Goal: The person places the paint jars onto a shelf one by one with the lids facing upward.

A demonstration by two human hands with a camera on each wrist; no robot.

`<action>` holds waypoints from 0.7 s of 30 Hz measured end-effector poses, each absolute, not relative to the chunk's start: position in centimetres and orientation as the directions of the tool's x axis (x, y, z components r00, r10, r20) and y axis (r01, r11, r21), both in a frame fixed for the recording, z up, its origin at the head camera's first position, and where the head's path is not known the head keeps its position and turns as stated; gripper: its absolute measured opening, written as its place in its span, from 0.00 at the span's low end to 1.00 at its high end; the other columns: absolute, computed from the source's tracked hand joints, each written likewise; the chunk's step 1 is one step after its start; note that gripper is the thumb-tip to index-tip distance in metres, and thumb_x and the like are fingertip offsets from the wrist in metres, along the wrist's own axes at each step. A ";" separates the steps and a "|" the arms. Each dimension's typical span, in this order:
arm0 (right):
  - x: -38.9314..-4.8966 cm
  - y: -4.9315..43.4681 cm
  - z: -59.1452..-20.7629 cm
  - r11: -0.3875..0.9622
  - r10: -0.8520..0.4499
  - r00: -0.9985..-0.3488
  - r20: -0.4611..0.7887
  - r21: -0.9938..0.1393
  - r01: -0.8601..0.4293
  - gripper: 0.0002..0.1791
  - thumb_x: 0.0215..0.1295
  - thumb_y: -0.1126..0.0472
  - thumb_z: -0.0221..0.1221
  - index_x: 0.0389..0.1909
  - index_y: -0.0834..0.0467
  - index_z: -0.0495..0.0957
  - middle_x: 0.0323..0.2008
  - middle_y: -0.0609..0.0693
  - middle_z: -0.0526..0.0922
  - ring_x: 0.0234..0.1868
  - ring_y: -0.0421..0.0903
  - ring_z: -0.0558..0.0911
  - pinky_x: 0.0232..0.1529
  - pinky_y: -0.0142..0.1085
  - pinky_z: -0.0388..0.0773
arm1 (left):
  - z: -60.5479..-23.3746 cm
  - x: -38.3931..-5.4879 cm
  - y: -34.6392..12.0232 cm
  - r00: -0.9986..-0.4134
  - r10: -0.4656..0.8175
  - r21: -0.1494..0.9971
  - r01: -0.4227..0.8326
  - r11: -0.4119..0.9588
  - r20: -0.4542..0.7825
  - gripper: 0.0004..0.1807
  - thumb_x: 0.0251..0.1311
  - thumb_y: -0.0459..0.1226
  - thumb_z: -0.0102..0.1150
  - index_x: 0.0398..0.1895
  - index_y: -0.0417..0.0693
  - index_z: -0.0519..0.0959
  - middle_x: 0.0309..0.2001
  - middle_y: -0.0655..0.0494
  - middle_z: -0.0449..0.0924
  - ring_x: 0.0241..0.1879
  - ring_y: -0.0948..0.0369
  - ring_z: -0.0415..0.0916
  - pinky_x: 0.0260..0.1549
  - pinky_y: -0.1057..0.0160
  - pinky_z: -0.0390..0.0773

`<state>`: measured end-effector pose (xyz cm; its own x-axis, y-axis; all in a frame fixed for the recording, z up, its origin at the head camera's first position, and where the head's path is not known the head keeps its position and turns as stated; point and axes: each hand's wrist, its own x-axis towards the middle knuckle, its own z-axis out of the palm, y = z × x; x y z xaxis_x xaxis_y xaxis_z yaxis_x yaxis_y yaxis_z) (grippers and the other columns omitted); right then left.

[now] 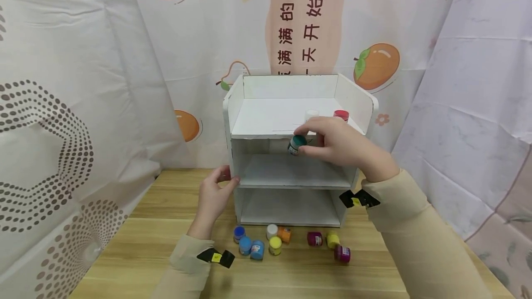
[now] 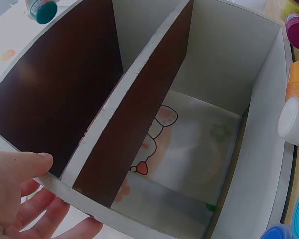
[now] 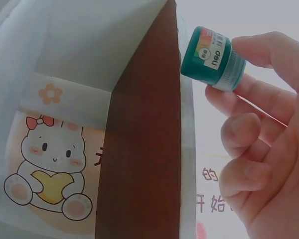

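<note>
My right hand (image 1: 338, 144) pinches a teal-green paint jar (image 3: 204, 57) between thumb and fingertips. The jar is close by the front edge of the top board of a white shelf unit (image 1: 291, 182), and it looks tilted in the right wrist view. A white jar (image 1: 312, 114) and a red-lidded jar (image 1: 341, 115) stand on that top board, partly hidden behind my right hand. At the unit's left side, my left hand (image 1: 214, 195) grips the side panel's front edge, thumb on the inner side and fingers outside in the left wrist view.
Several paint jars lie or stand on the wooden table (image 1: 145, 243) before the unit: blue jars (image 1: 257, 249), a white jar (image 1: 272, 231), an orange jar (image 1: 284, 234), yellow jars (image 1: 275, 245) and purple jars (image 1: 342, 254). Printed curtains (image 1: 208, 26) hang behind and at both sides.
</note>
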<state>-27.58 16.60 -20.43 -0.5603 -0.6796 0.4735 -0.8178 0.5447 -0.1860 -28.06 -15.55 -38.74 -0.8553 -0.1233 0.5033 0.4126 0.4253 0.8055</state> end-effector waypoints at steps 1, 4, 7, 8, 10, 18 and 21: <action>-27.7 16.5 -20.2 0.547 -0.676 -0.558 0.481 -0.179 -0.818 0.15 0.65 0.57 0.70 0.52 0.53 0.84 0.37 0.41 0.81 0.26 0.41 0.74 0.29 0.35 0.74 | -38.7 -28.1 -15.6 -0.856 -0.122 0.806 0.413 0.424 0.503 0.21 0.64 0.40 0.70 0.58 0.43 0.81 0.50 0.49 0.84 0.52 0.52 0.81 0.42 0.52 0.84; -28.1 16.3 -19.5 0.563 -0.664 -0.560 0.495 -0.163 -0.811 0.15 0.66 0.57 0.68 0.52 0.54 0.84 0.40 0.43 0.83 0.27 0.41 0.74 0.31 0.36 0.74 | -38.7 -28.0 -15.6 -0.857 -0.123 0.808 0.412 0.422 0.501 0.21 0.64 0.40 0.70 0.58 0.43 0.81 0.50 0.49 0.84 0.52 0.52 0.81 0.42 0.52 0.84; -28.3 16.1 -19.0 0.576 -0.654 -0.564 0.504 -0.152 -0.803 0.15 0.67 0.57 0.68 0.52 0.55 0.85 0.41 0.43 0.84 0.27 0.41 0.74 0.31 0.37 0.75 | -38.7 -28.0 -15.6 -0.856 -0.122 0.806 0.413 0.425 0.502 0.21 0.64 0.40 0.70 0.58 0.43 0.81 0.50 0.49 0.84 0.52 0.52 0.81 0.41 0.53 0.84; -28.3 16.0 -18.9 0.579 -0.651 -0.563 0.508 -0.147 -0.802 0.15 0.66 0.57 0.68 0.52 0.55 0.85 0.41 0.43 0.84 0.27 0.41 0.74 0.31 0.37 0.75 | -38.7 -28.0 -15.6 -0.856 -0.121 0.804 0.413 0.428 0.503 0.21 0.64 0.40 0.70 0.58 0.43 0.81 0.50 0.49 0.84 0.52 0.52 0.81 0.41 0.52 0.84; -28.3 15.9 -18.6 0.582 -0.648 -0.561 0.515 -0.141 -0.801 0.15 0.66 0.57 0.69 0.52 0.55 0.85 0.41 0.42 0.84 0.27 0.41 0.74 0.30 0.37 0.75 | -38.7 -28.0 -15.6 -0.855 -0.117 0.801 0.414 0.432 0.505 0.21 0.64 0.40 0.70 0.58 0.43 0.81 0.50 0.49 0.84 0.52 0.52 0.81 0.42 0.52 0.84; -28.6 15.4 -17.5 0.600 -0.628 -0.578 0.522 -0.148 -0.786 0.16 0.64 0.57 0.69 0.51 0.55 0.85 0.40 0.44 0.83 0.26 0.43 0.74 0.30 0.38 0.74 | -38.7 -28.0 -15.5 -0.855 -0.111 0.800 0.419 0.430 0.507 0.21 0.64 0.39 0.70 0.59 0.42 0.80 0.50 0.49 0.84 0.52 0.52 0.81 0.42 0.51 0.84; -28.9 15.3 -17.2 0.614 -0.618 -0.592 0.518 -0.153 -0.775 0.16 0.64 0.57 0.68 0.51 0.56 0.85 0.40 0.45 0.83 0.25 0.44 0.74 0.30 0.39 0.74 | -38.7 -28.0 -15.5 -0.856 -0.109 0.801 0.418 0.429 0.506 0.22 0.65 0.39 0.69 0.59 0.42 0.80 0.51 0.49 0.84 0.52 0.52 0.81 0.41 0.52 0.84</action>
